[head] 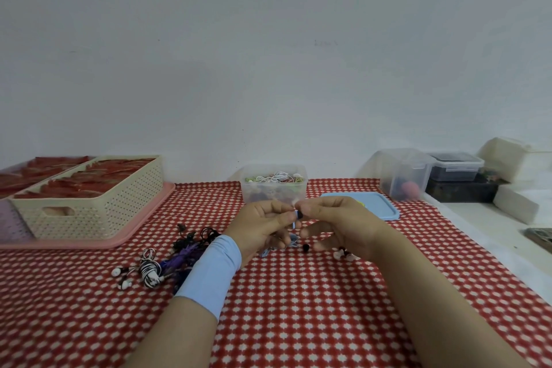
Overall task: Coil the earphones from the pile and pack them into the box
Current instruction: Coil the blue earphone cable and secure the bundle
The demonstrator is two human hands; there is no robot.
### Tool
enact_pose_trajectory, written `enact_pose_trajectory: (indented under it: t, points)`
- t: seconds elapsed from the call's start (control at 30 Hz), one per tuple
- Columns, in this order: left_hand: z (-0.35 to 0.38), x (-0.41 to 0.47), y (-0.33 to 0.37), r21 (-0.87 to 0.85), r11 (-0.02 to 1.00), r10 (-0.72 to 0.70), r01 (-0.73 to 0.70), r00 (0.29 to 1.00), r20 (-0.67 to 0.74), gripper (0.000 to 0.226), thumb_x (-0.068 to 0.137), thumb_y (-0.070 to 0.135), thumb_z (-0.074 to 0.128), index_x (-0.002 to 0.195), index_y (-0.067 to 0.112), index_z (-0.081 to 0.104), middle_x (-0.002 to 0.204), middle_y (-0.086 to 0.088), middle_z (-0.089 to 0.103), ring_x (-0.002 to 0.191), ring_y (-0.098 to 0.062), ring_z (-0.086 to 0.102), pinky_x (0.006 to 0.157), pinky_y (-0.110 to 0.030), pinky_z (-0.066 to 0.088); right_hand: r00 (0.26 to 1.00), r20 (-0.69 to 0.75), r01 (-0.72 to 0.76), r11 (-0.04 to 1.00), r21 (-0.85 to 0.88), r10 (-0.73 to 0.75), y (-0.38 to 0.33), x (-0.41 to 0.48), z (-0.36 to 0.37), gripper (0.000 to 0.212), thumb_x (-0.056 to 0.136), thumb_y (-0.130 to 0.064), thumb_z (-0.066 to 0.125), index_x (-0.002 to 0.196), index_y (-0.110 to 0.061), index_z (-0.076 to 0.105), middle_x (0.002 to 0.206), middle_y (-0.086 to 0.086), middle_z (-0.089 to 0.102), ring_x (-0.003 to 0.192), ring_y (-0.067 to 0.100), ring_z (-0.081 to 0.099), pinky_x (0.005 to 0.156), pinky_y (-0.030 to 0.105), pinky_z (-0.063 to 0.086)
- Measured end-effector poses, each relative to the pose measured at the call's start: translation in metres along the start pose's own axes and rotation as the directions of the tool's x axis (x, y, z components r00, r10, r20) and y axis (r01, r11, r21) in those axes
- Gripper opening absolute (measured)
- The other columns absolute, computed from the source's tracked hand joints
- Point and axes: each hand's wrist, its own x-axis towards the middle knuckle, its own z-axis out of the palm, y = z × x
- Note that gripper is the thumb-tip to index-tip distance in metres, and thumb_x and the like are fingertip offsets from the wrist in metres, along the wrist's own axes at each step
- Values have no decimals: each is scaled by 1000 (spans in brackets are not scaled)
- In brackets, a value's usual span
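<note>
Leftmost, a cream perforated basket (98, 206) full of red packets sits on a pink tray (89, 243) at the far left of the desk (298, 308), which wears a red-and-white checked cloth. Right of it, nearer, lies the pile: a black-and-white coiled set (148, 270), a purple tangle (182, 260) and black earphones (197, 237), touching one another. The left grip (263, 224), above a pale blue wrist sleeve (212, 272), is raised over the desk's middle, its fingers curled and pinching a blue earphone (297, 216). The right grip (343, 224) pinches the same earphone's dark tip between thumb and forefinger, its other fingers spread. The earphone's cable hangs below the two grips. Just beyond them stands the clear box (273, 185), open, with coiled earphones inside. Its blue lid (370, 205) lies flat to the right. Farther right, clear containers (403, 173) stand by the wall.
</note>
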Motion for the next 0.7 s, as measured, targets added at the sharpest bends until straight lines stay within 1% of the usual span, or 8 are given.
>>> enact_pose_trajectory:
  t: [0.1,0.27,0.37,0.43,0.5,0.6,0.63,0.7]
  points:
    - [1,0,0,26,999,-17,18,999,-30,9,90,8,68,98,3,69,75,-9,72,49,-16,62,45,-22,49,997,-46,61,992,-110,-66,1,0,6,14,89,-12,74,102,-10,78,87,10,75,74,18,71,57,29,56]
    - [2,0,1,34,999,-13,15,998,-54,9,91,9,67,97,4,70,73,-6,72,48,-15,62,44,-21,49,979,-97,152,962,-226,-178,-1,0,8,11,88,-12,75,98,-13,79,86,9,78,72,17,73,57,29,58]
    - [1,-1,2,59,998,-10,13,999,-48,10,92,11,66,100,6,70,73,-5,72,50,-15,63,45,-21,50,979,-82,162,952,-261,-189,0,-1,8,15,88,-12,75,102,-16,78,86,5,78,74,16,74,58,28,59]
    - [-1,-1,4,77,997,-5,7,1000,-30,15,92,11,66,107,10,69,82,-6,74,53,-17,64,46,-22,51,979,-76,167,955,-244,-191,1,0,8,21,90,-14,74,110,-19,75,88,2,78,74,16,74,60,29,59]
    - [-4,-3,9,122,992,14,-10,999,-33,22,93,11,65,113,19,69,92,-1,76,56,-20,66,50,-25,54,969,-135,166,948,-272,-208,3,3,4,25,92,-20,73,117,-25,71,89,-2,77,71,12,72,58,26,56]
    - [-9,-10,20,258,965,60,-44,997,-54,25,94,10,64,108,28,73,93,2,77,59,-23,69,52,-26,56,942,-184,126,801,-585,-282,9,10,-8,8,91,-27,72,95,-24,78,76,-15,73,65,-4,64,62,18,51]
    - [-11,-13,22,313,948,73,-51,996,-59,24,93,10,65,106,29,74,94,3,77,59,-25,70,51,-27,56,954,-154,95,745,-661,-259,10,12,-9,6,89,-28,74,89,-26,80,77,-17,74,68,-5,65,65,19,53]
    - [-13,-19,26,416,908,82,-46,994,-69,20,90,12,70,105,24,74,95,5,76,61,-26,72,52,-27,56,987,-68,36,620,-784,-142,13,13,-10,7,84,-30,78,89,-31,81,85,-16,76,76,-1,68,65,19,56]
